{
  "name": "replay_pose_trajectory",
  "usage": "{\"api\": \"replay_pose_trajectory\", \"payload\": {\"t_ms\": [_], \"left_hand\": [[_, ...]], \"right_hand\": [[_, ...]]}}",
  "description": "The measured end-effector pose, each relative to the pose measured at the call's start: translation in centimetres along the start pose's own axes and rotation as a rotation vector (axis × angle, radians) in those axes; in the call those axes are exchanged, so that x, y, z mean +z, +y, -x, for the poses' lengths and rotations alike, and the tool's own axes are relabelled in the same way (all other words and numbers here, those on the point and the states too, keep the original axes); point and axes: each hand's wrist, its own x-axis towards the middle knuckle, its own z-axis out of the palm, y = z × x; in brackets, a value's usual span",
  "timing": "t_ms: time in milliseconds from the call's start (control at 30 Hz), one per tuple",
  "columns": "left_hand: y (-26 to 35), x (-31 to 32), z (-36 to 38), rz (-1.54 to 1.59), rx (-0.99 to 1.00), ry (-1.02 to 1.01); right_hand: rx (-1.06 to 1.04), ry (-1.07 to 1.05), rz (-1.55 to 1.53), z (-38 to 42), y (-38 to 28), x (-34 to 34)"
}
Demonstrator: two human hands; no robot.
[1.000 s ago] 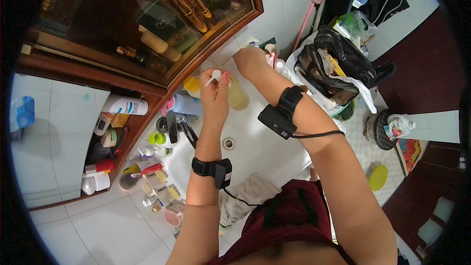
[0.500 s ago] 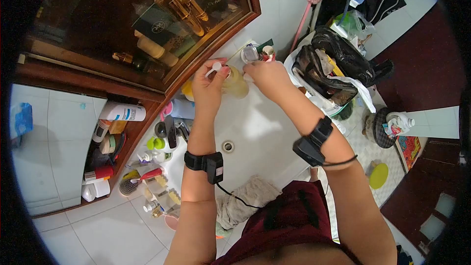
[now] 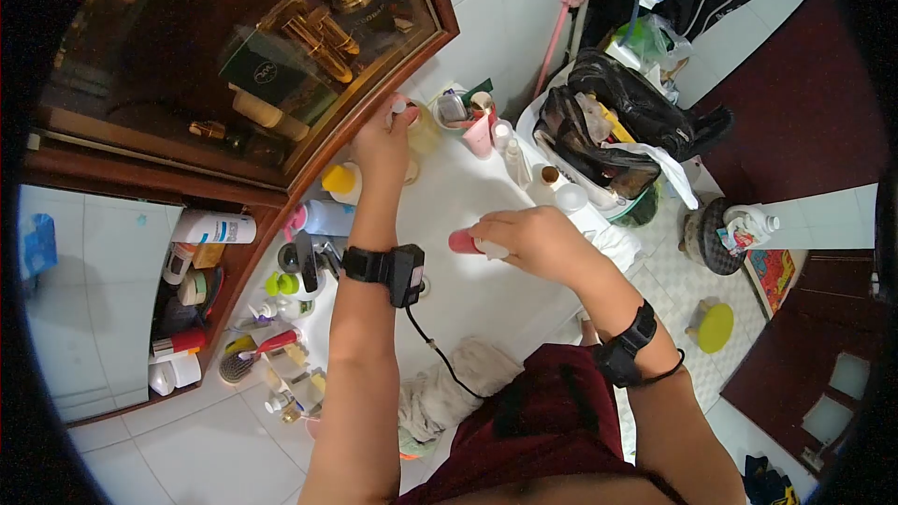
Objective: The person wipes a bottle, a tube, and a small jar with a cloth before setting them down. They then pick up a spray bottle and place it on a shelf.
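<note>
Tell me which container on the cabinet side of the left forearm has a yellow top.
The container between the left forearm and the wooden cabinet; its yellow top sets it apart from the neighbouring blue bottle.

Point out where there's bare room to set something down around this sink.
The sink has a bare patch bordered by the left forearm, right hand and crumpled cloth. It's crowded beside the faucet and along the far-right rim, where a pink cup and bottles sit.

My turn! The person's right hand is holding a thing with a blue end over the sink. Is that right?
Not quite: the end is red, not blue. The head view shows the right hand holding a red-ended thing over the sink.
</note>
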Motion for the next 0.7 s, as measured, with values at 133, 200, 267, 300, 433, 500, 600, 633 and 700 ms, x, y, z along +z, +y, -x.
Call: {"api": "replay_pose_trajectory", "payload": {"t_ms": [133,200,267,300,433,500,600,633,700], "left_hand": [[-0.6,1.0,-0.4,-0.352,0.083,0.063],[-0.9,1.3,-1.0,-0.409,0.025,0.023],[-1.1,1.5,-1.0,-0.479,0.019,0.032],[-1.3,1.5,-1.1,-0.515,0.017,0.037],[-3.0,2.0,-1.6,-0.507,0.012,0.013],[-3.0,2.0,-1.5,-0.597,0.057,0.000],[-2.3,1.6,-1.1,-0.569,0.028,-0.043],[-1.8,1.4,-1.2,-0.578,0.000,-0.079],[-1.0,1.2,-1.3,-0.596,-0.058,-0.154]], "right_hand": [[0.021,-0.048,-0.016,1.5,-0.3,0.2],[0.043,-0.065,0.010,1.9,-0.3,0.3],[0.042,-0.059,0.010,2.2,-0.5,0.0],[0.040,-0.055,0.010,2.3,-0.7,-0.1],[0.028,-0.039,-0.001,2.6,-1.0,-0.6],[0.027,-0.045,-0.002,2.8,-1.1,-1.0],[0.013,-0.032,-0.041,3.1,-1.2,-1.3],[0.011,-0.025,-0.039,3.2,-1.3,-1.4],[0.009,-0.014,-0.037,3.5,-1.5,-1.6]]}}
